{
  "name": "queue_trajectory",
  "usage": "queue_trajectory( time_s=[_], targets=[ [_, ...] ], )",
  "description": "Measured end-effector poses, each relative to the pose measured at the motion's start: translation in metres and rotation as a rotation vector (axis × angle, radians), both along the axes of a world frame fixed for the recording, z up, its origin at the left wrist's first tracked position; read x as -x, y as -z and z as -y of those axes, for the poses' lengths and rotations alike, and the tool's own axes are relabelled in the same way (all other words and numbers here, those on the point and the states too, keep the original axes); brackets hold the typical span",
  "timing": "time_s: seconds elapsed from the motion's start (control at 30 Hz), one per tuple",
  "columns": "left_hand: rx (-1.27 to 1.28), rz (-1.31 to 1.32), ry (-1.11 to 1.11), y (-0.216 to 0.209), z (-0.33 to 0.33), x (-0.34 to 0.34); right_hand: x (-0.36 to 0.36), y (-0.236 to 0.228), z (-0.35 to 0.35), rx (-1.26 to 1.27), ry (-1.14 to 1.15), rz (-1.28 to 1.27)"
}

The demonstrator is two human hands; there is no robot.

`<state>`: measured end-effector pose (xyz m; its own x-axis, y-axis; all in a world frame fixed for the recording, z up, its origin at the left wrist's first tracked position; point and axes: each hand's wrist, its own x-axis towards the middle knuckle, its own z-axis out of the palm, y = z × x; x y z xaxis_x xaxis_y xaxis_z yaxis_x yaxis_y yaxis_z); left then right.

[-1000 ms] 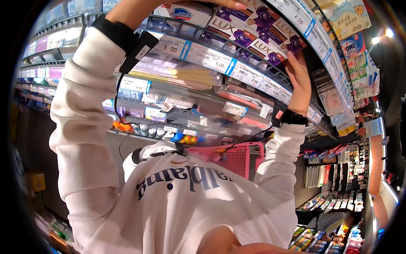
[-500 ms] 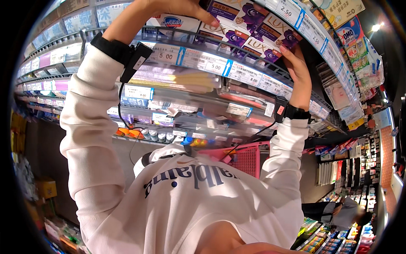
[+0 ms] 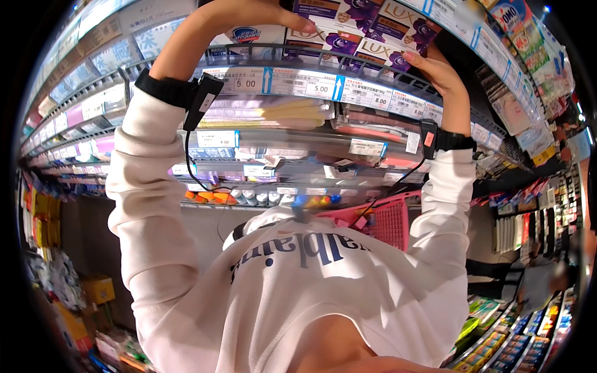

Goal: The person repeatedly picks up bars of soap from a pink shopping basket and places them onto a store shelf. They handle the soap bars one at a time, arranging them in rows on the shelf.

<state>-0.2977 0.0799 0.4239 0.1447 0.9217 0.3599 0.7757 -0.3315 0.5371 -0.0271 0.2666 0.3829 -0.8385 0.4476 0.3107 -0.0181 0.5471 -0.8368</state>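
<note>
Purple-and-white soap boxes [image 3: 323, 41] stand stacked in a wire-fronted shelf tray at the top of the view. At their left side, the thumb of my left hand [image 3: 278, 15] lies against the boxes' edge; its other fingers are out of view. My right hand [image 3: 438, 71] holds the right end of the stack. Its thumb presses the front of a lower soap box [image 3: 380, 55], while the other fingers are hidden behind. To the left of the stack is a white soap package [image 3: 249, 35], partly behind my left wrist. Each wrist wears a black strap with a small cabled device.
Below the boxes runs a price-label rail [image 3: 292, 84], with folded towels [image 3: 261, 113] and bottles [image 3: 261, 198] on lower shelves. A pink shopping basket [image 3: 388, 225] is near my body. Hanging bags [image 3: 519, 59] line the right; a person [image 3: 541, 286] stands in the aisle.
The view has shifted, and the shelf sits slightly higher in it. My left thumb has slid to the boxes' left edge, and my right thumb now rests further onto the lower box's front.
</note>
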Motion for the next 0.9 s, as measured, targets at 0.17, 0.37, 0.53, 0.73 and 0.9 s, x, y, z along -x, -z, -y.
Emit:
queue_trajectory(
  time_s=[0.17, 0.37, 0.53, 0.73, 0.9],
  targets=[
    [0.024, 0.076, 0.047, -0.002, 0.001, -0.003, -0.006, 0.006, -0.015, 0.014, 0.023, 0.031],
    [0.040, 0.125, 0.102, 0.000, -0.001, -0.001, -0.006, 0.007, -0.013, -0.118, 0.030, 0.033],
    [0.038, 0.128, 0.044, 0.001, -0.001, -0.007, -0.008, 0.009, -0.016, -0.092, 0.081, -0.015],
    [0.015, 0.093, 0.024, -0.001, -0.003, -0.005, -0.005, 0.015, -0.016, -0.232, 0.200, -0.025],
    [0.005, -0.050, -0.120, 0.012, -0.010, 0.010, -0.006, 0.014, -0.017, -0.178, 0.260, 0.075]
  ],
)
